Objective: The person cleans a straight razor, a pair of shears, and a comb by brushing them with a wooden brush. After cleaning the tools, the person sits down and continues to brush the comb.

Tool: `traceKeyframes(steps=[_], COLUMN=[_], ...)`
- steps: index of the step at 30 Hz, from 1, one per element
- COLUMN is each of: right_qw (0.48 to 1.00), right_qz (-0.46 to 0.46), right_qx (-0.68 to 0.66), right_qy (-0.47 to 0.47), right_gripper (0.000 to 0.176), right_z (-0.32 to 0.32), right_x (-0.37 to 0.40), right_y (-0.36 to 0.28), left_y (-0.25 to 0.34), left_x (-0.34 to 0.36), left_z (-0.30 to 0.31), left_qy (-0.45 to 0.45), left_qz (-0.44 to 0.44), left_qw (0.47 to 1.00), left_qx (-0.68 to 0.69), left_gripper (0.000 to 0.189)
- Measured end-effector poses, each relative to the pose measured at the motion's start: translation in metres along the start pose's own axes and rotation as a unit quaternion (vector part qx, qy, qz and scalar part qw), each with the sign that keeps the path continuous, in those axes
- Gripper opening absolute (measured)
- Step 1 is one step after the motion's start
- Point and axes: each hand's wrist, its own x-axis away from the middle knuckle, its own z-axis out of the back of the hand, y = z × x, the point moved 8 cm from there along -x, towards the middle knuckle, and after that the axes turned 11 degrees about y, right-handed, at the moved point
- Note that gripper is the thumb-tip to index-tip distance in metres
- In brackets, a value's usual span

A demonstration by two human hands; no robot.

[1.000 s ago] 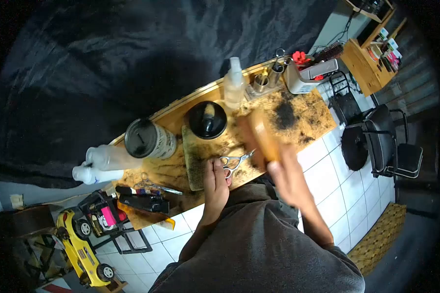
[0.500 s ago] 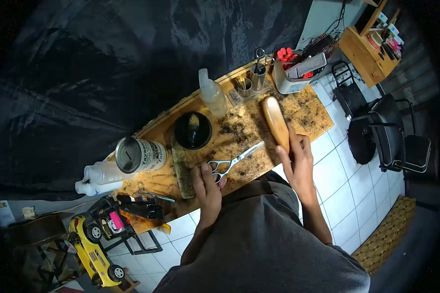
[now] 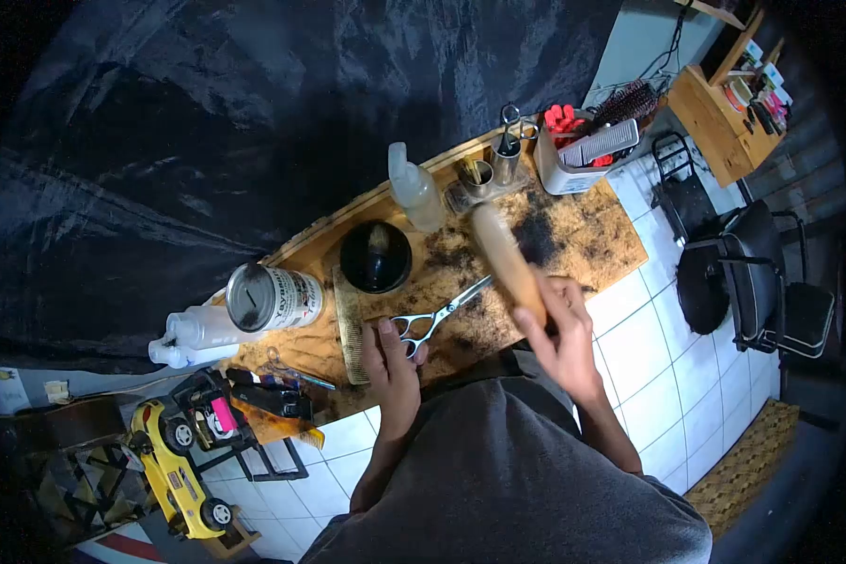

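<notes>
My left hand (image 3: 395,381) has its fingers closed on the handles of silver scissors (image 3: 434,321), whose blades point to the upper right over the wooden table (image 3: 603,258). In my right hand (image 3: 566,340) is a wooden-backed brush (image 3: 506,256), gripped at its lower end and blurred by motion. Its far part leans up and left, overlapping the scissors' tip in this view. Dark hair clippings (image 3: 536,235) lie bunched to the right of the brush. A flat comb (image 3: 349,329) rests beside my left hand, near a black bowl (image 3: 376,268) with a small brush inside.
Along the back edge stand a spray bottle (image 3: 415,197), metal cups (image 3: 506,162) and a bin (image 3: 573,169) of combs and red clips. A tin can (image 3: 273,296), white bottles (image 3: 193,336) and a black clipper (image 3: 273,399) occupy the left end. A chair (image 3: 757,273) stands right.
The brush in my right hand has swept left, and a dark bunch of hair now shows to its right. My left hand still holds the scissors.
</notes>
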Motion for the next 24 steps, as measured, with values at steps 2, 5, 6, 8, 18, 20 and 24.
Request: traceKeyframes(steps=[2,5,6,8,18,20,24], right_qw=[0.99,0.968,0.969,0.977,0.99,0.98,0.994], right_qz=[0.108,0.136,0.142,0.154,0.119,0.136,0.094], right_qx=[-0.074,-0.095,-0.087,-0.061,-0.071,-0.102,-0.03], right_qy=[-0.05,-0.187,-0.183,-0.132,-0.01,-0.102,-0.044], right_gripper=[0.032,0.032,0.031,0.031,0.037,0.043,0.039], right_z=[-0.006,-0.024,-0.026,-0.018,0.008,-0.008,0.0], right_x=[0.006,0.028,0.028,0.017,0.002,0.012,0.001], right_y=[-0.028,-0.049,-0.047,-0.033,-0.027,-0.04,0.001], left_y=[-0.001,-0.006,-0.014,-0.004,0.004,0.0,0.001], left_x=[0.001,0.002,0.0,0.001,-0.004,0.004,0.005], left_z=[-0.007,0.009,0.018,0.002,-0.015,-0.019,-0.023], left_qy=[-0.016,0.031,0.011,0.042,-0.024,0.028,-0.001], left_qz=[-0.015,-0.122,-0.172,0.085,0.061,0.049,0.05], left_qw=[0.999,0.985,0.966,0.993,0.994,0.997,0.997], left_qx=[-0.027,-0.122,-0.191,0.07,0.09,0.059,0.061], left_gripper=[0.025,0.021,0.026,0.031,0.02,0.021,0.022])
